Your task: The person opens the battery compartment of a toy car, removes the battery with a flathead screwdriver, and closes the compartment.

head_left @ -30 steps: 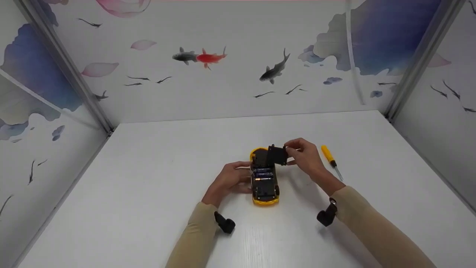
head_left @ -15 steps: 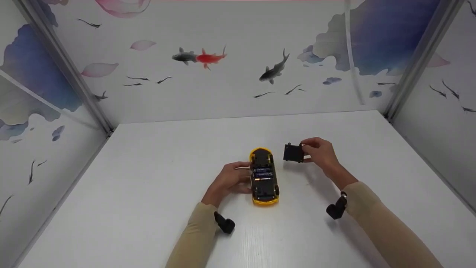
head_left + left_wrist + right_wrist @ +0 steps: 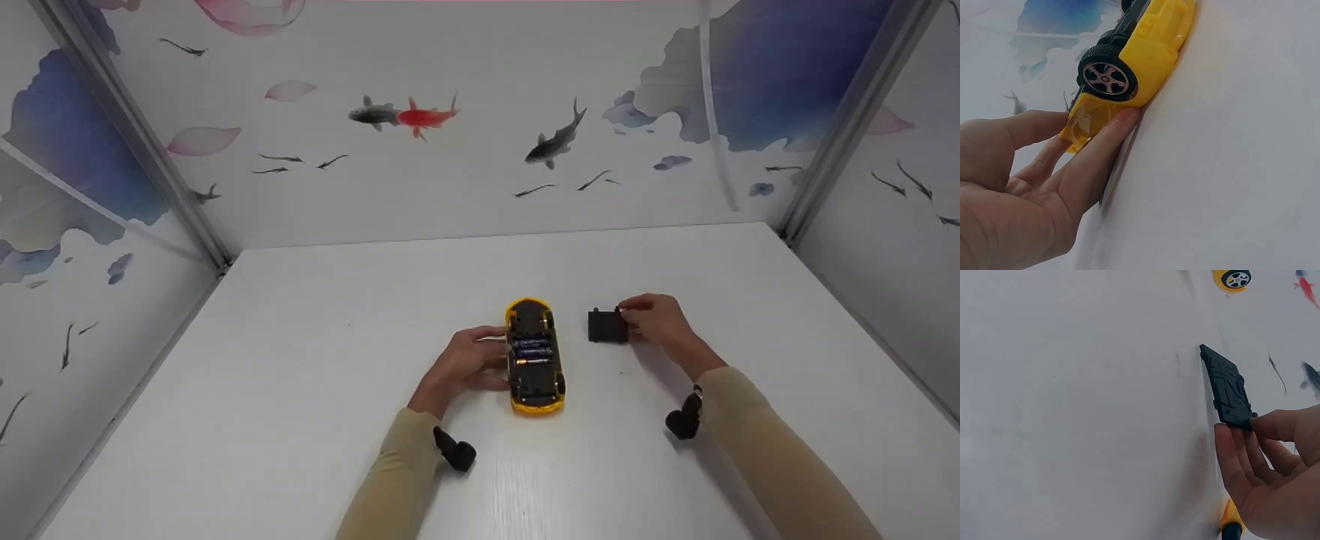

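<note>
A yellow toy car point(image 3: 546, 375) lies wheels-up on the white table, its black underside showing. Batteries point(image 3: 532, 352) are exposed in the open compartment across its middle. My left hand point(image 3: 466, 360) holds the car's left side, with thumb and fingers on the yellow body point(image 3: 1151, 62) by a wheel point(image 3: 1107, 77) in the left wrist view. To the right of the car, my right hand point(image 3: 660, 322) pinches the edge of a black battery cover point(image 3: 606, 327). Ribbed moulding shows on the cover point(image 3: 1229, 385) in the right wrist view; whether it touches the table cannot be told.
Part of a screwdriver with a yellow and black handle point(image 3: 1231, 520) shows below the right hand in the right wrist view; the head view hides it. White walls printed with fish point(image 3: 426, 117) and leaves enclose the table point(image 3: 337, 322) at the back and sides.
My right hand has carried the battery cover from over the car to the right, then lowered it slightly towards the table's near side. The left hand and the car have stayed in place.
</note>
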`<state>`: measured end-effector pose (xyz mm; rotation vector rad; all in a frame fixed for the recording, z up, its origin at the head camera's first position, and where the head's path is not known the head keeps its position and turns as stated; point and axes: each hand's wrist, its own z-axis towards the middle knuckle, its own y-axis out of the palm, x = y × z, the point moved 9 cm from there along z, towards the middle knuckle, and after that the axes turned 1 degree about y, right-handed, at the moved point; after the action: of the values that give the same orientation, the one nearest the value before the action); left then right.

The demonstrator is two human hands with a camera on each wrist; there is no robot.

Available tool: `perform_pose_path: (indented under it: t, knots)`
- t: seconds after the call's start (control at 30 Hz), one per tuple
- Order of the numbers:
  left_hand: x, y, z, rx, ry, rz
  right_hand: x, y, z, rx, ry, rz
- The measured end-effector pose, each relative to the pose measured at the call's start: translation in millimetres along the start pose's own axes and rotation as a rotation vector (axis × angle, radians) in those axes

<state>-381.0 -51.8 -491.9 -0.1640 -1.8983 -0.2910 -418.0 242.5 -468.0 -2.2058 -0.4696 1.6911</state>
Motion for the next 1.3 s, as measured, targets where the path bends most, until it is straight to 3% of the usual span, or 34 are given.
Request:
perform_pose_path:
  t: [0.63,0.73,1.0,1.3]
  knots:
    - [-0.4,-2.5,-0.2,0.018,-0.018,0.036,-10.6,-16.0,-3.0,-0.034,-0.064,-0.18]
    - [-0.7,-3.0,0.2,0.016,-0.019,0.024,-12.0,-25.0,-3.9,-0.019,-0.069,-0.207]
    - [0.6,-2.4,-1.2,0.011,-0.004,0.031,-16.4,-46.9,-6.3,0.083,-0.187,-0.341]
    - [0.2,-0.6,-1.3,0.007,0.004,0.048,-1.2,-56.7,3.1,0.11,-0.13,-0.385]
